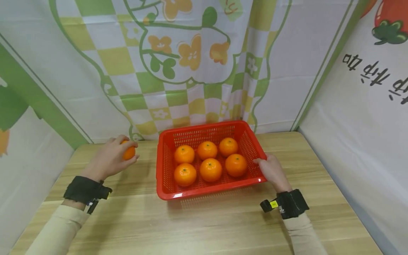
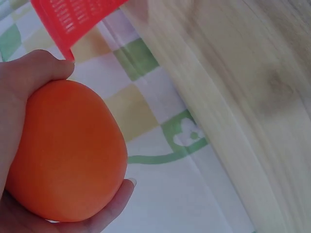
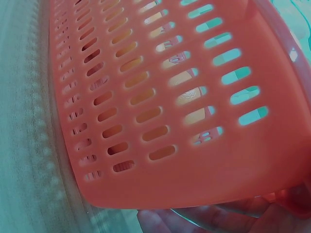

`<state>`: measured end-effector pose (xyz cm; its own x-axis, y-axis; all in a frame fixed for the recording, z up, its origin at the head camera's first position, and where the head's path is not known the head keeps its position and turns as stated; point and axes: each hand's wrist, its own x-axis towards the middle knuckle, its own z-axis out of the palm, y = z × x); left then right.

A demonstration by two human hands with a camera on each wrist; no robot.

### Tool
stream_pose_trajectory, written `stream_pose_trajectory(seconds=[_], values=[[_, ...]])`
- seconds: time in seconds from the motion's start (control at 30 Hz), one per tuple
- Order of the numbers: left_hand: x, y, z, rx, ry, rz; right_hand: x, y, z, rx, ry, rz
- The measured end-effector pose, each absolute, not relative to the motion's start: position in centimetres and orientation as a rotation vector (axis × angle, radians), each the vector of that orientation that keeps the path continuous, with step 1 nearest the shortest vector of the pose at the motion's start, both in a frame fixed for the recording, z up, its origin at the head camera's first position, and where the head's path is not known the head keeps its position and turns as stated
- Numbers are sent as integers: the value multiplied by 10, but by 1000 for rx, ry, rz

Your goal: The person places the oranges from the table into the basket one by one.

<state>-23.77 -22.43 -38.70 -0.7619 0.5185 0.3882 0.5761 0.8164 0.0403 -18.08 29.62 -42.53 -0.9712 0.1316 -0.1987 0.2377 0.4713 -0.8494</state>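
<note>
My left hand holds an orange just above the table, left of the red plastic basket. In the left wrist view, thumb and fingers curve around this smooth orange. Several oranges sit inside the basket in two rows. At the basket's right end, my right hand grips the rim, thumb over the edge. The right wrist view is filled by the slotted basket wall, with fingers partly hidden beneath its rim.
The basket rests on a light wooden table near its back edge. Behind hangs a checkered, flower-patterned curtain. White printed panels close in the table on the left and right.
</note>
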Motion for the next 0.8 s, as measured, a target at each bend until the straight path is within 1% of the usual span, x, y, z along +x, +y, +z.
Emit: stream_pose_trajectory(seconds=[0.47,0.8], values=[[-233,-208,-382,-929,-2549,-213,-177,297,-424,347,2586,-1526],[-222,-191,-374,-964,-2513,-211,-177,295,-422,348,2580,-1524]])
